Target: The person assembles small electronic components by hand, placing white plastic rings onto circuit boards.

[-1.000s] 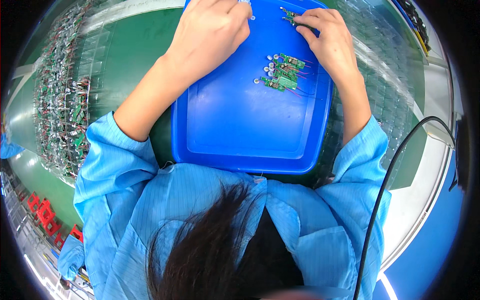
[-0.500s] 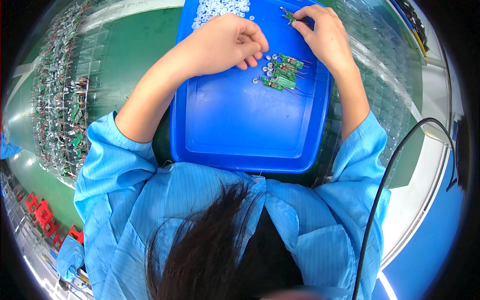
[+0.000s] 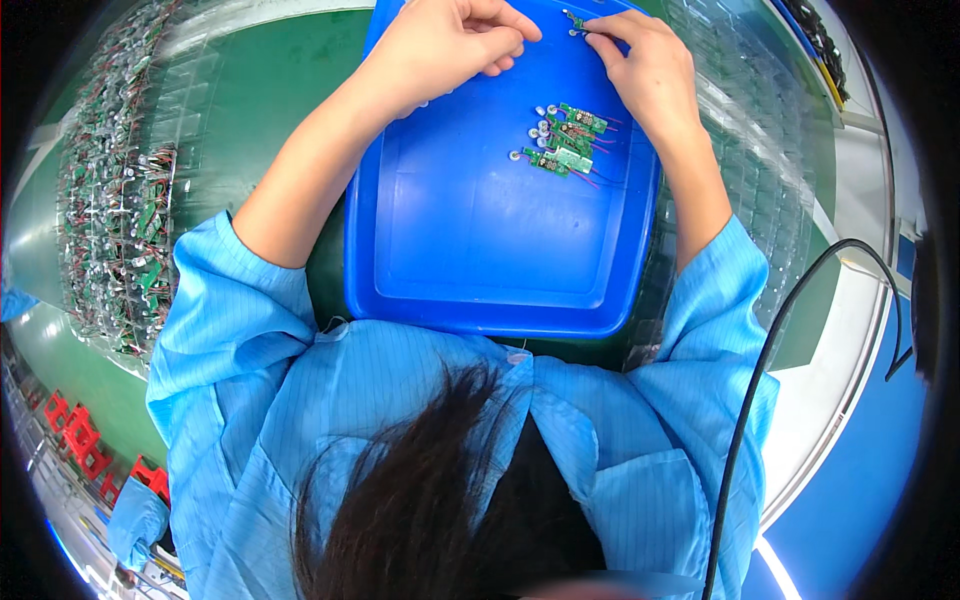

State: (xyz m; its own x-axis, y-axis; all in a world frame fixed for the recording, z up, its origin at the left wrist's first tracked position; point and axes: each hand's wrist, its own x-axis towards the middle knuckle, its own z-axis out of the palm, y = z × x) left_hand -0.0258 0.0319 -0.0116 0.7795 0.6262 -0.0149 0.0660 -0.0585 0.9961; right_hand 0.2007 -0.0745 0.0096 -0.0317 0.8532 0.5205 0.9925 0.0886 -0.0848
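In the head view, a blue tray (image 3: pixel 490 318) lies in front of me. Over its far left part, my left hand (image 3: pixel 450 45) has curled fingers pressed together; whatever they may hold is hidden. At the far right of the tray, my right hand (image 3: pixel 648 75) pinches a small green circuit board (image 3: pixel 576 22) between thumb and fingers. Nearer to me, several more green circuit boards (image 3: pixel 565 160) lie bunched together on the tray, with thin red and dark wires at their right ends. Small round whitish parts (image 3: pixel 541 130) sit at their left ends.
At the left, rows of clear trays (image 3: pixel 120 220) hold many boards and wires on a green surface (image 3: pixel 245 110). Stacked clear plastic trays (image 3: pixel 745 120) stand at the right. A black cable (image 3: pixel 745 400) arcs up at the right. Red stools (image 3: pixel 80 432) stand at the lower left.
My left hand has moved up and away, now covering where the pile of small white caps showed. My right hand stays near the same place, still pinching the circuit board.
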